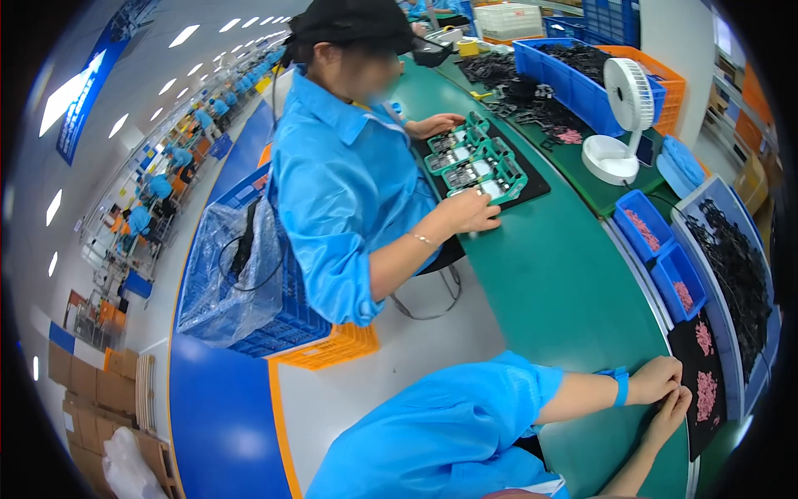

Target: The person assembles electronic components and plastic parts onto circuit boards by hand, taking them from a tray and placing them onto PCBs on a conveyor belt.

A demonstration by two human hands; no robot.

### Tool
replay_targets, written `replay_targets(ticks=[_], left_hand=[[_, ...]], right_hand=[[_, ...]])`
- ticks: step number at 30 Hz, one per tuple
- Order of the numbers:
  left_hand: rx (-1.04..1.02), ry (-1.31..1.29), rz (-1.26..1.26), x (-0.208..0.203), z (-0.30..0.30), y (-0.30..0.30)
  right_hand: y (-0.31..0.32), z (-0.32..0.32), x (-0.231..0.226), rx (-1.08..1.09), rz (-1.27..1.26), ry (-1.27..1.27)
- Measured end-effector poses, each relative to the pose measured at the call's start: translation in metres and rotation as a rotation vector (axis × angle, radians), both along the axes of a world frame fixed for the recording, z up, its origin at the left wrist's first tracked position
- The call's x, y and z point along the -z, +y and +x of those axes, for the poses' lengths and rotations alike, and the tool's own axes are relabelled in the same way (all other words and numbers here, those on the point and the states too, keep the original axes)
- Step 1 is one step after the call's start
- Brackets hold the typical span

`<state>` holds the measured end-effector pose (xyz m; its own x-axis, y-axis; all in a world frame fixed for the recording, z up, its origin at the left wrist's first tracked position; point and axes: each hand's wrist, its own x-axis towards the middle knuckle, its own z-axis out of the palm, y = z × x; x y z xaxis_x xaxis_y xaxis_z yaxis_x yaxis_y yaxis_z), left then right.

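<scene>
My left hand [655, 381], with a blue wrist strap [620, 385], reaches across to the right edge of the green bench. Its fingertips are pinched together. My right hand [667, 413] is just below, its fingers also closed and meeting those of the left. Whatever lies between the fingertips is too small or hidden to make out. Both hands are beside a black mat [683, 353], on which small pink parts [706, 395] lie in loose piles.
Blue bins [677, 285] of pink parts and a grey-blue crate [694, 241] of black parts border the mat. A co-worker [332, 183] handles green fixtures [486, 170] on the green bench [549, 283]. Farther off are a white fan [628, 91] and a blue crate [544, 71].
</scene>
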<state>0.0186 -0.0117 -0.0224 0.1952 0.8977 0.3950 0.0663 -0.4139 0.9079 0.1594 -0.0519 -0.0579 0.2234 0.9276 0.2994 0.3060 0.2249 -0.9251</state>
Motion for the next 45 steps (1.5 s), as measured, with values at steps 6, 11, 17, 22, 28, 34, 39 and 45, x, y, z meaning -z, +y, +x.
replay_targets(ticks=[6,11,17,22,28,34,39,45], left_hand=[[0.030,0.014,-0.007,-0.005,-0.008,-0.006],[0.055,-0.003,0.031,-0.011,-0.008,-0.009],[0.091,0.062,0.127,-0.022,-0.017,-0.016],[0.179,0.064,0.162,-0.027,-0.015,-0.022],[0.132,0.053,0.172,-0.024,-0.026,-0.020],[0.153,0.095,0.046,-0.022,-0.027,-0.019],[0.125,0.109,0.088,-0.019,-0.033,-0.020],[0.148,0.057,0.144,-0.020,-0.028,-0.022]], right_hand=[[-0.001,0.002,0.000,-0.043,-0.071,0.008],[-0.003,-0.010,-0.014,-0.019,-0.002,-0.002],[0.000,-0.023,-0.019,-0.015,0.027,-0.012],[-0.005,-0.024,-0.027,0.088,0.082,-0.106],[0.000,-0.033,-0.032,0.145,0.064,-0.252],[-0.001,-0.039,-0.037,0.178,0.031,-0.174],[0.001,-0.039,-0.029,0.151,-0.017,-0.153],[0.001,-0.030,-0.021,0.132,-0.019,-0.068]])
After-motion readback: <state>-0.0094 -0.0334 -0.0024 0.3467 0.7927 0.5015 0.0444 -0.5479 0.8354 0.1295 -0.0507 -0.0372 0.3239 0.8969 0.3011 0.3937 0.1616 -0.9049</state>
